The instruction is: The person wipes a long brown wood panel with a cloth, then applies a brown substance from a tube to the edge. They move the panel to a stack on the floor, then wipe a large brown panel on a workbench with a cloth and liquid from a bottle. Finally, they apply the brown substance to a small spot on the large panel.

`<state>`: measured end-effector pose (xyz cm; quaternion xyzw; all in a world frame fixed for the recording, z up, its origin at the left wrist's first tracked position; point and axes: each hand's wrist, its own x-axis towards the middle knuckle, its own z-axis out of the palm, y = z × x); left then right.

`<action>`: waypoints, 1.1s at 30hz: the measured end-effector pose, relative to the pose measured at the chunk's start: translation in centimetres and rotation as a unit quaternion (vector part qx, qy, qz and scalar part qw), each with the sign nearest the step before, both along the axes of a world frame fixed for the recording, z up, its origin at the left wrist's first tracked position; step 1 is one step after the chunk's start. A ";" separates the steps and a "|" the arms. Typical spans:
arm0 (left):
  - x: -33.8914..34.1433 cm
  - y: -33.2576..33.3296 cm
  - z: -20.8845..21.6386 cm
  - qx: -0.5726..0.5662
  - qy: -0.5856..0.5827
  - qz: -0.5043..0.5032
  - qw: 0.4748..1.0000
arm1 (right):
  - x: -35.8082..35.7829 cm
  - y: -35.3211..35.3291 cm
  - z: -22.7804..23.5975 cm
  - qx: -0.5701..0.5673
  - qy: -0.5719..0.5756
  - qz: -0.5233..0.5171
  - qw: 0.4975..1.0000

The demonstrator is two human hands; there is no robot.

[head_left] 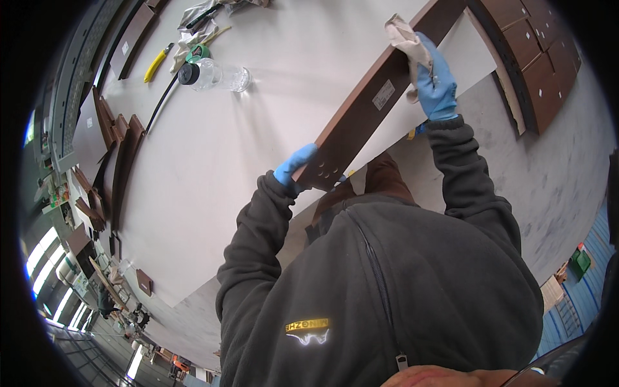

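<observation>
A long brown panel (361, 115) with a white label and several small holes near its lower end slants across the front edge of the worktable. My left hand (297, 165), in a blue glove, grips the panel's lower left end; part of its fingers is hidden behind it. Higher up on the right, my right hand (436, 82), also gloved in blue, presses a crumpled off-white cloth (409, 42) against the panel's edge. The cloth wraps over that edge, and the panel's far end runs out of view at the top.
A clear bottle with a black cap (216, 76) lies on the pale tabletop (193, 168), near a yellow-handled cutter (157, 63) and a green tape measure (197, 53). Brown panels (116, 161) stand along the left. More brown pieces (545, 61) are stacked at the right.
</observation>
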<state>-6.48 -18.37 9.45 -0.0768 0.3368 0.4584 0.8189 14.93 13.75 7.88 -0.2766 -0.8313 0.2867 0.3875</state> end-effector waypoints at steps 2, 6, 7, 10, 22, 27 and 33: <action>0.0 0.6 0.7 0.074 0.159 -0.071 0.982 | -0.2 -0.9 0.7 0.021 0.023 -0.019 0.999; 1.4 1.9 3.4 0.111 0.633 -0.172 0.746 | 2.0 -1.7 2.7 -0.050 0.015 -0.077 0.996; 1.8 2.3 3.9 0.134 0.768 -0.189 0.598 | 2.3 -1.6 3.2 -0.048 -0.004 -0.093 0.994; 2.3 3.4 4.0 0.125 0.886 -0.200 0.400 | 1.3 -1.7 3.5 0.051 -0.067 -0.044 0.995; 2.1 3.8 -0.2 0.136 0.915 -0.182 0.335 | -3.2 -11.0 -1.7 -0.089 -0.233 0.087 0.965; 1.7 4.0 -0.3 0.140 0.917 -0.178 0.327 | -4.3 -10.6 -1.1 -0.073 -0.272 0.062 0.957; 1.4 3.9 -0.5 0.146 0.914 -0.178 0.334 | -4.5 -9.9 -1.6 -0.077 -0.280 0.071 0.954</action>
